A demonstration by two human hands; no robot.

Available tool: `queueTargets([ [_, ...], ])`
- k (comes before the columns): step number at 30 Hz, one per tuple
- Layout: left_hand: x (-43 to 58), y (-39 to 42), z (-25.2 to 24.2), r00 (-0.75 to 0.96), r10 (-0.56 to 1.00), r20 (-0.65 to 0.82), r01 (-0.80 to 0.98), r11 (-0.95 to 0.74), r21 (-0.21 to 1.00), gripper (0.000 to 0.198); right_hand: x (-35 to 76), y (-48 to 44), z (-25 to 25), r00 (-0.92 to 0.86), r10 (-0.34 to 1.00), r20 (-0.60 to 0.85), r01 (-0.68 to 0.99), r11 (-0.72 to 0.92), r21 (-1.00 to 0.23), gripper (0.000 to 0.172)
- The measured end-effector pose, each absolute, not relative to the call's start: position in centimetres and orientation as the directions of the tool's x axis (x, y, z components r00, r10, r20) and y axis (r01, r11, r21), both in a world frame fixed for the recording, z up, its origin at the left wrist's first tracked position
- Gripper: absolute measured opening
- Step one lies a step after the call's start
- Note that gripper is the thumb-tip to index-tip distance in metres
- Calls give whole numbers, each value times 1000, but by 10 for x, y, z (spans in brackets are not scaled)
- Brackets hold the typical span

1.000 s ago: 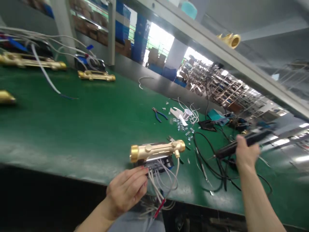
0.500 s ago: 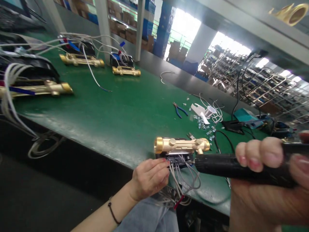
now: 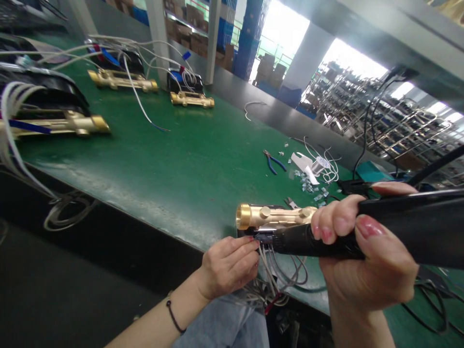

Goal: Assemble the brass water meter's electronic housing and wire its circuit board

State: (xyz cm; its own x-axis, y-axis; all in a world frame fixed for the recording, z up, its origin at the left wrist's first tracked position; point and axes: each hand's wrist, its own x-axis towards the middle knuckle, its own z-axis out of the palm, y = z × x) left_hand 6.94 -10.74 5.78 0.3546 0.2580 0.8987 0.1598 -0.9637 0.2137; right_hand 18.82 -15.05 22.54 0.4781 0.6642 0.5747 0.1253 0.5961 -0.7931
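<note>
My right hand [image 3: 366, 256] is wrapped around a black electric screwdriver [image 3: 300, 240], which lies almost level and points left. Its front end is over the black housing [image 3: 241, 233] attached to a brass pipe body [image 3: 277, 216] with a threaded end. The screwdriver's tip is hidden near my left fingertips. My left hand [image 3: 232, 266] is closed, its fingers pressed together at the housing's near side; what they pinch is hidden. Grey-white cables [image 3: 266, 268] run from the housing down over the table edge, with a red tag [image 3: 272, 303] among them.
Blue-handled cutters [image 3: 274, 162] lie beyond, beside small clear pieces [image 3: 307, 181] and a white wire spool [image 3: 320, 165]. More brass bodies with cables, such as one at the back [image 3: 192, 99], stand left on the green table [image 3: 174, 164]. A shelf edge overhangs at upper right.
My right hand has moved left with the screwdriver, bringing its front end over the housing, close to my left fingertips. The left hand keeps its place at the housing.
</note>
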Motion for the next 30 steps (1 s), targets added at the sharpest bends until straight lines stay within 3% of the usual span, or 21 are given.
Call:
queueTargets([
  [20,69,-107,59,369,251,895,145,-967,212,7,187,-141,217,300,749,591,205,554,-807,20],
  [26,68,-105,59,374,231,898,129,-972,196,11,181,-141,211,266,749,608,382,497,-779,25],
  [30,68,-104,56,374,251,893,117,-968,223,9,190,-147,222,323,714,622,236,575,-783,29],
])
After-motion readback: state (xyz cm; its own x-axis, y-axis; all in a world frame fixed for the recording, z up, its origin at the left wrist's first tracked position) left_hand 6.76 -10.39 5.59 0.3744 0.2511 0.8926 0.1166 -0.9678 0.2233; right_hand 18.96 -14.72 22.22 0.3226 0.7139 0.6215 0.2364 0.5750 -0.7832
